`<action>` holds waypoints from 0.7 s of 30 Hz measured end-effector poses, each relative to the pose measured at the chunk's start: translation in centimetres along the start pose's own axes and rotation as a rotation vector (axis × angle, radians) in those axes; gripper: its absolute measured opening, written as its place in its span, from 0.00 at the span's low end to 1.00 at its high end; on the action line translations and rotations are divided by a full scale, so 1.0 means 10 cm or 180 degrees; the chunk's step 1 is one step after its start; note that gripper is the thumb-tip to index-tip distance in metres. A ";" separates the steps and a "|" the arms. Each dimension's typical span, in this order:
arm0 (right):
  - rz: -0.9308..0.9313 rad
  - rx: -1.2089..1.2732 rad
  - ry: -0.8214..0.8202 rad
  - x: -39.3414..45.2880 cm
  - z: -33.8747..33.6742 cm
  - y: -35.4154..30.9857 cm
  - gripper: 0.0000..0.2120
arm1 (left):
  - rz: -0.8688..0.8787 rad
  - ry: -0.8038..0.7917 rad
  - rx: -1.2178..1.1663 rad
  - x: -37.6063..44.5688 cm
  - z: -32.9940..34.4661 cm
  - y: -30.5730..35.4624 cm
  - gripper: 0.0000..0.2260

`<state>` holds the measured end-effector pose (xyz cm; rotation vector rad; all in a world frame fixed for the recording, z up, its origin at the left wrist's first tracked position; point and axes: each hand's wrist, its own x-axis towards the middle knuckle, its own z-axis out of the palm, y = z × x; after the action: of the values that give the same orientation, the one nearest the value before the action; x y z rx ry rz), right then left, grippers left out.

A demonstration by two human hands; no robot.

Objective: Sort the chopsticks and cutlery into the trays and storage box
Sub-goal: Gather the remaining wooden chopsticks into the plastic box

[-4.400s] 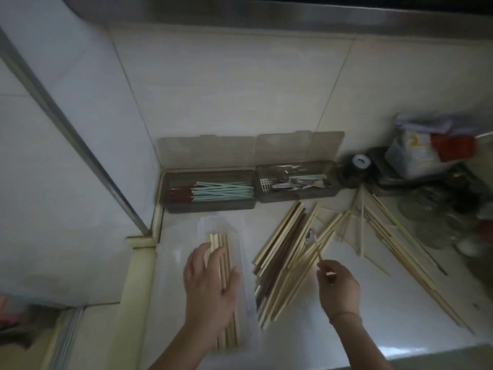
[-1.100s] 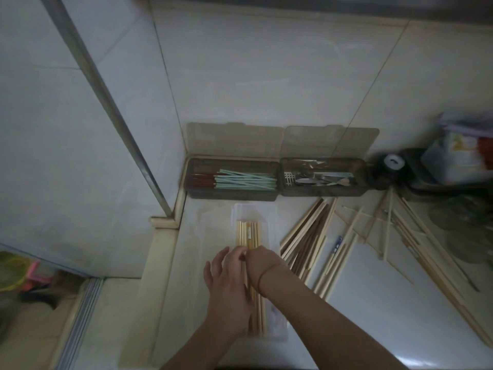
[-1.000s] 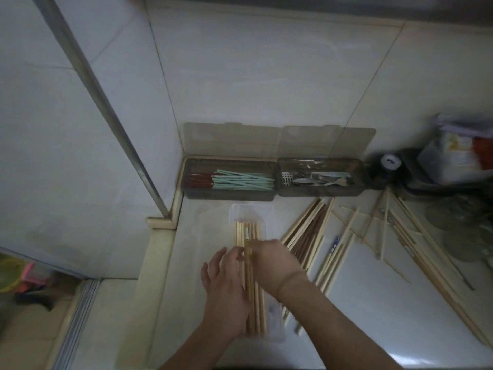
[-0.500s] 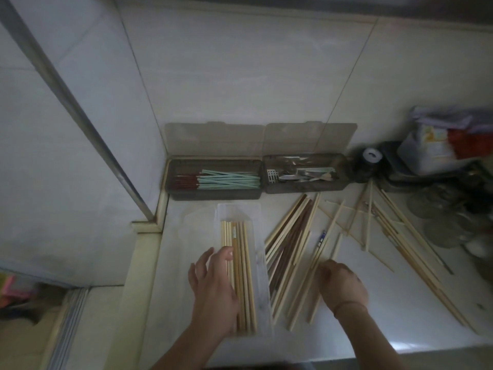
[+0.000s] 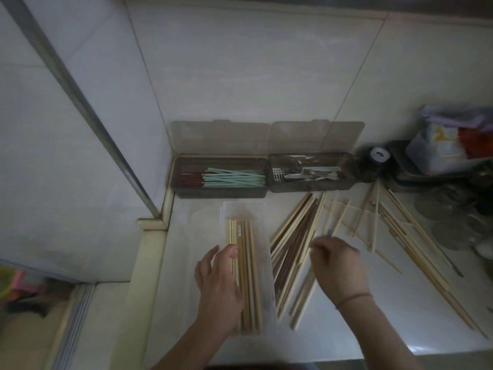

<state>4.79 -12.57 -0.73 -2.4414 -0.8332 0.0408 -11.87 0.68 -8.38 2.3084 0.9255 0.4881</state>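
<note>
The sorting was partly done. At the worktop's back edge, against the tiled wall, the storage box [image 5: 262, 180] stood with both lids up: its left compartment held green and red chopsticks [image 5: 229, 178] and its right held metal cutlery [image 5: 309, 174]. Just in front of it, near the worktop's left edge, a clear tray [image 5: 246, 209] held a neat row of bamboo chopsticks [image 5: 246, 268]. Much was left: a loose pile of bamboo and dark wooden chopsticks [image 5: 296, 241] lay just right of the tray, and more long ones [image 5: 410, 236] were scattered toward the worktop's right edge. The left hand [image 5: 217, 284] rested on the tray's bamboo row with fingers nearly straight, gripping nothing. The right hand [image 5: 337, 263] hung over the loose pile with fingers curled downward; blur hid whether it held a stick. Half a second earlier that hand sat lower on the pile; a second earlier it was over the tray beside the left hand.
</note>
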 end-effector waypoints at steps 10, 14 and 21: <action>-0.1467 -0.1649 -0.0998 -0.02 0.73 -0.50 0.08 | 0.0010 0.0135 -0.0229 0.01 -0.04 0.00 0.28; -0.1476 -0.2450 -0.1522 -0.08 0.72 -0.57 0.16 | -0.0070 0.0049 -0.0253 0.02 -0.02 -0.04 0.24; -0.1703 -0.2260 -0.2046 -0.05 0.69 -0.55 0.20 | 0.0183 -0.0717 0.0394 -0.05 -0.18 -0.05 0.33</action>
<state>0.00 -5.86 -3.81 -2.7595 -2.0568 0.4056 -13.43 1.27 -7.44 2.4461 0.8011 0.1925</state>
